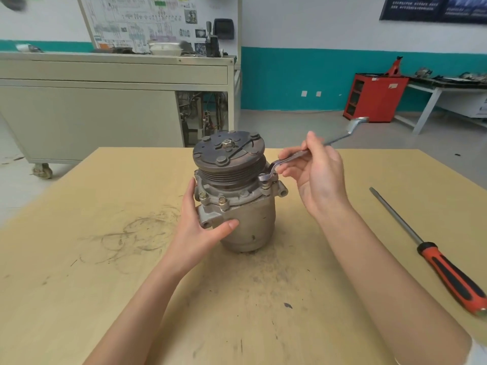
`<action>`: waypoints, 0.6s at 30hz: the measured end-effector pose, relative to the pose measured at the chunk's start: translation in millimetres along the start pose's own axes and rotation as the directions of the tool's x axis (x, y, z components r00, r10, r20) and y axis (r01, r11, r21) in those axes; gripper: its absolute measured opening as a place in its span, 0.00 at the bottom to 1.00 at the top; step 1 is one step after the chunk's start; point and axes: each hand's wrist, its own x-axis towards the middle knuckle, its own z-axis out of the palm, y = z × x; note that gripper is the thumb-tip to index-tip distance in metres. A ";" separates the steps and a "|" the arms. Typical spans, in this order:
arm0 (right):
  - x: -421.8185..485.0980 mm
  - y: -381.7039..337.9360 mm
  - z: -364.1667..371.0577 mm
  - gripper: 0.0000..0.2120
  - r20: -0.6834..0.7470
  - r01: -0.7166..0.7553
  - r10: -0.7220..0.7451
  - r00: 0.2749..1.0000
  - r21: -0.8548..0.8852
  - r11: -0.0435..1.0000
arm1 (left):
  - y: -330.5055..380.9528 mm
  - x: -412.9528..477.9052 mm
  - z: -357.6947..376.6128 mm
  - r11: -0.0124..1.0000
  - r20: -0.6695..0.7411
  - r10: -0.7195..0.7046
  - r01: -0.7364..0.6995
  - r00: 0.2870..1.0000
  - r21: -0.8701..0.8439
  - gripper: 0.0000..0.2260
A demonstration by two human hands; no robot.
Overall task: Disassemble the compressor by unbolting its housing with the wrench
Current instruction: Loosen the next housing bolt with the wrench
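Note:
A grey metal compressor (pixel 250 219) stands upright in the middle of the wooden table (pixel 105 285), its dark pulley and clutch plate on top. Several bolts ring the housing flange under the pulley. My left hand (pixel 200 230) grips the housing's left side, thumb across the front. My right hand (pixel 316 172) pinches the shaft of a silver offset ring wrench (pixel 340 137). The wrench's near ring end sits on a bolt (pixel 266 184) at the flange's right side; its far end points up and to the right.
A long screwdriver (pixel 432 252) with a red and black handle lies on the table at the right. Behind the table stand a grey wheeled cabinet (pixel 105 114) with a diagram board, a red tool cabinet (pixel 374 97) and a white bench along the teal wall.

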 end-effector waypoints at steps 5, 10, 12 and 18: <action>-39.5 -1.7 -1.1 0.11 -0.002 0.223 -0.227 0.974 -0.180 0.958 | -0.4 -0.6 -0.4 1.000 0.011 -0.006 0.006 1.000 -0.006 0.52; -42.6 9.3 -10.3 0.09 0.027 0.303 -0.302 0.953 -0.164 0.939 | -0.6 -0.3 0.2 1.000 0.006 -0.019 0.019 1.000 -0.001 0.53; -23.9 10.3 -15.8 0.12 0.063 0.212 -0.207 0.976 -0.075 0.974 | -1.0 0.0 0.3 1.000 0.002 -0.022 0.022 1.000 -0.005 0.53; 38.0 3.1 -2.2 0.15 0.297 -0.344 0.365 0.882 -0.121 0.931 | -2.0 0.8 -0.6 1.000 0.014 -0.008 0.009 1.000 -0.023 0.52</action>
